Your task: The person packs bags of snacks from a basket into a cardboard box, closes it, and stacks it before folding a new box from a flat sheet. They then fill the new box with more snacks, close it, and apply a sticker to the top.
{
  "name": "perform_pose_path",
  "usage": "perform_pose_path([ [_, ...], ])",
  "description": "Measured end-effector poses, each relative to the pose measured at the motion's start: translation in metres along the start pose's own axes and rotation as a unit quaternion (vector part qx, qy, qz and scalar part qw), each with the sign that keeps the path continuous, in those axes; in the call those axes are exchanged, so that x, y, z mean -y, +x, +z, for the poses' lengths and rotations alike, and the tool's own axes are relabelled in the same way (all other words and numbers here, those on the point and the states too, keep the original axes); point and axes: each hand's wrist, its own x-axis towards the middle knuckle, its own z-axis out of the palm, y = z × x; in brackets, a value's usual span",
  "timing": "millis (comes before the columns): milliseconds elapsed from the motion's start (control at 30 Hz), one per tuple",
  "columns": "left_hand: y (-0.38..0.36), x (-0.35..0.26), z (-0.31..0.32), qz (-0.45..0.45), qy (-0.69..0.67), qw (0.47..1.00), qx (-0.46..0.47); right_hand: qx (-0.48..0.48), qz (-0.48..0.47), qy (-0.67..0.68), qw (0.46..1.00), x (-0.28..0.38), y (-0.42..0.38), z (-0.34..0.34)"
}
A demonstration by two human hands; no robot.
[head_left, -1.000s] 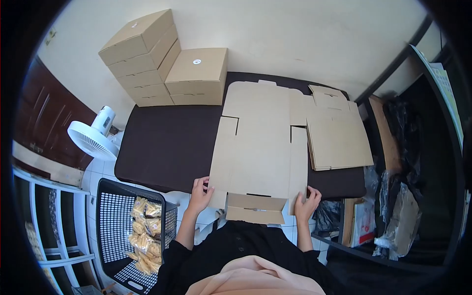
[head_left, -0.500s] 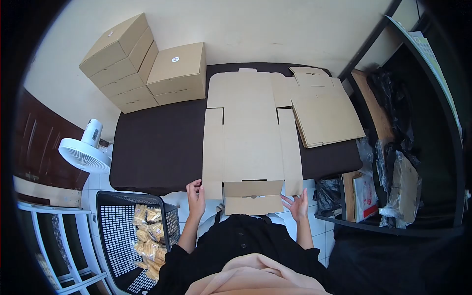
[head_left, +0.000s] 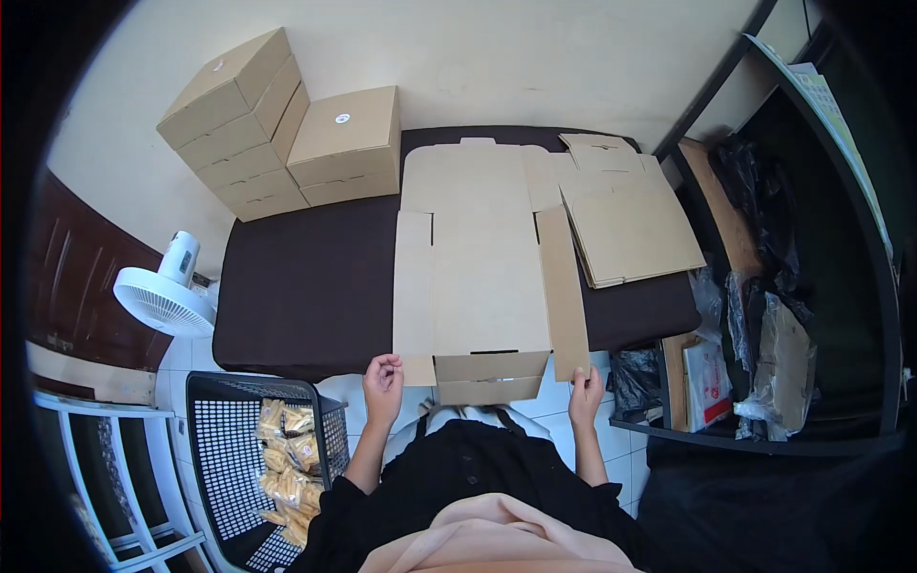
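Note:
An unfolded cardboard box [head_left: 487,277] lies on the dark cloth-covered surface, its near end reaching past the front edge towards me. The near panel hangs angled down between my hands. At its left side flap's near corner, my left hand [head_left: 383,390] is closed, fingers curled against the cardboard. My right hand [head_left: 586,396] pinches the near end of the right side flap, which is tilted up along its crease. The left side panel lies nearly flat.
Closed boxes [head_left: 239,119] are stacked at the back left. Flat cardboard blanks [head_left: 635,224] lie on the right. A black basket [head_left: 224,458] with packaged goods stands at lower left, beside a white fan [head_left: 162,296]. A dark shelf [head_left: 764,444] stands at right.
Both hands have closed at the side flaps, my right hand from spread fingers. The right side flap has tilted up, and the near panel has swung further down.

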Motion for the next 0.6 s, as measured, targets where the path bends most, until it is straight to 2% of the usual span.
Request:
perform_pose_path([
  [33, -0.001, -0.003, 0.001, 0.005, 0.036, 0.999, 0.015, 0.001, 0.0, 0.0, 1.0, 0.01, -0.002, -0.002],
  [100, -0.002, -0.011, 0.003, 0.008, 0.073, 0.997, 0.028, -0.007, -0.172, -0.064, 0.983, 0.03, -0.004, 0.0],
  [167, 0.0, -0.027, 0.008, 0.119, 0.164, 0.974, 0.098, 0.003, -0.191, -0.044, 0.981, 0.047, -0.006, 0.009],
  [200, 0.001, -0.035, 0.011, 0.116, 0.165, 0.975, 0.097, 0.01, -0.211, -0.023, 0.977, 0.051, -0.006, 0.012],
  [233, 0.001, -0.044, 0.015, 0.153, 0.171, 0.963, 0.141, 0.025, -0.272, -0.071, 0.959, 0.051, -0.003, 0.013],
  [300, 0.005, -0.051, 0.026, 0.211, 0.171, 0.943, 0.191, 0.048, -0.281, -0.087, 0.955, 0.065, -0.003, 0.013],
  [367, 0.011, -0.043, 0.035, 0.226, 0.181, 0.938, 0.19, 0.097, -0.307, -0.116, 0.94, 0.065, 0.003, 0.012],
  [433, 0.017, -0.046, 0.046, 0.269, 0.218, 0.921, 0.181, 0.107, -0.309, -0.112, 0.938, 0.06, 0.013, 0.01],
  [533, 0.024, -0.043, 0.055, 0.287, 0.25, 0.906, 0.185, 0.105, -0.309, -0.129, 0.936, 0.07, 0.026, 0.008],
  [600, 0.025, -0.045, 0.06, 0.297, 0.278, 0.898, 0.17, 0.131, -0.383, -0.159, 0.901, 0.069, 0.038, 0.005],
])
